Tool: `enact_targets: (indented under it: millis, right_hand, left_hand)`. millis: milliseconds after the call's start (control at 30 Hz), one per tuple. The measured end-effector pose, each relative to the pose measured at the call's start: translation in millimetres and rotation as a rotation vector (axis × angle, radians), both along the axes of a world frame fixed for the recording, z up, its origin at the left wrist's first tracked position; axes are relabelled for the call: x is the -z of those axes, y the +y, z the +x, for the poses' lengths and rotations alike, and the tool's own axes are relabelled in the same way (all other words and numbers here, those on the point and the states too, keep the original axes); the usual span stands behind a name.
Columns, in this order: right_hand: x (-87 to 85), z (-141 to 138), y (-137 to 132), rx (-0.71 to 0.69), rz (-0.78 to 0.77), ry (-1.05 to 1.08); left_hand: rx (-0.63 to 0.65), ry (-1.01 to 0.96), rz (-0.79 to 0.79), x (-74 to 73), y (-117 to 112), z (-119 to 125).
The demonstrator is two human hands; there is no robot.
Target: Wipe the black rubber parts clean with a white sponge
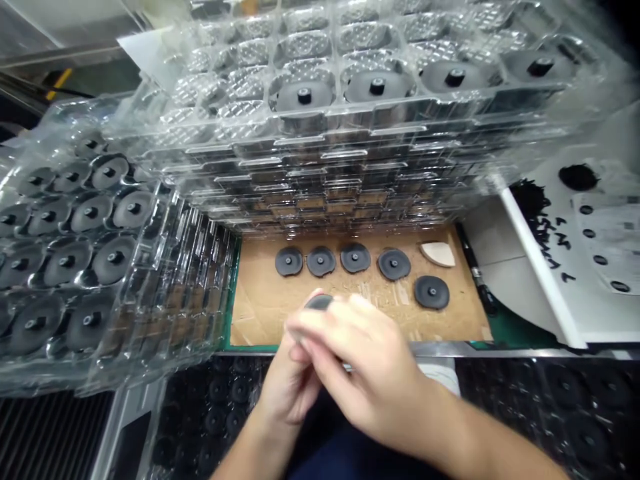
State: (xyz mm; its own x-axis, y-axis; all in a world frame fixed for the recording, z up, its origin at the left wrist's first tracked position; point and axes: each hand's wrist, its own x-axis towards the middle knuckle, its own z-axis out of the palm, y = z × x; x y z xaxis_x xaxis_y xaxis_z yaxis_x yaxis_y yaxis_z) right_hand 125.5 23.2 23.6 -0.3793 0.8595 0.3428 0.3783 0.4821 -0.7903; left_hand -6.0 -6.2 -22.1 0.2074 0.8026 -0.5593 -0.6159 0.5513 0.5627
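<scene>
Close to the front edge of the bench, my left hand (289, 383) is closed around a dark grey round disc (319, 302), of which only a small part shows. My right hand (373, 357) lies over it with its fingers curled against the disc and the left fingers. Whether a smaller piece sits between the right fingertips is hidden. Beyond the hands, several similar discs with a small central stub, such as the nearest grey disc (432, 292), lie in a loose row on a cardboard sheet (260, 313).
A tall stack of clear plastic trays (340, 160) with discs on top stands behind the cardboard. Another tray stack (165, 280) is at left. A pale wedge-shaped piece (438, 254) lies at right, near a white partition (537, 267) and a pile of small black parts (579, 177).
</scene>
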Motion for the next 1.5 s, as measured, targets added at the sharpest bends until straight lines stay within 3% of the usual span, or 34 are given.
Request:
enact_targets:
  millis: [67,133,233,300,367,433,533,633,700,767,933,1000,1067,1133,1200,1333,1500]
  right_hand:
    - [-1.6,10,-7,-0.107,-0.107,0.008]
    - [-3.0,22,-12,-0.062,-0.156,-0.062]
    - [-3.5,31,-7,0.054,-0.01,-0.214]
    - [-0.5,33,4,-0.052,0.134,-0.187]
    - [9.0,34,16,-0.133,0.155,-0.073]
    - [27.8,35,24,-0.004,0.01,0.009]
    - [71.7,35,18,0.225,-0.244,0.007]
    - [114.7,34,-2,0.217,-0.314,-0.004]
    - [128.2,34,-13,0.266,-0.318,-0.001]
    - [125.4,34,-20,0.336,-0.311,0.022]
    - [89.3,33,-24,0.337,-0.314,0.107]
    - [82.3,32,-27,0.323,-0.33,0.129]
    - [79.8,32,-31,0.344,-0.349,0.146]
    - [76.5,35,-36,0.379,-0.366,0.168]
    - [68.5,39,-41,0.4,-0.377,0.202]
    - [43.3,46,-44,0.276,-0.552,0.378]
    - [22.9,49,-35,-0.092,-0.922,0.492]
  left_hand:
    - [0.002,-0.073,-0.003,1.6,0,-5]
    - [0.021,-0.134,-0.011,4.1,0,-10]
    - [0.041,-0.174,-0.033,4.2,0,-10]
    - [0.068,-0.199,-0.04,0.0,1,-7]
    - [0.094,-0.233,-0.033,-5.6,1,-5]
    - [0.081,-0.271,-0.028,-9.7,0,-5]
    - [0.05,-0.323,-0.053,-9.7,-3,-7]
    - [0.042,-0.343,-0.092,-6.0,-5,-8]
    - [0.046,-0.373,-0.093,-5.1,-4,-9]
    - [0.069,-0.415,-0.062,-6.4,-4,-9]
    - [0.108,-0.313,0.073,-8.8,-9,-9]
    - [0.092,-0.08,0.241,-4.7,-12,-9]
    - [0.106,0.291,0.495,1.1,-15,-9]
    - [0.172,0.651,0.733,5.3,-16,-9]
    - [0.237,0.862,0.895,5.6,-15,-8]
    - [0.275,0.911,1.023,-1.3,-14,-7]
    - [0.371,0.762,0.86,-3.4,-21,-14]
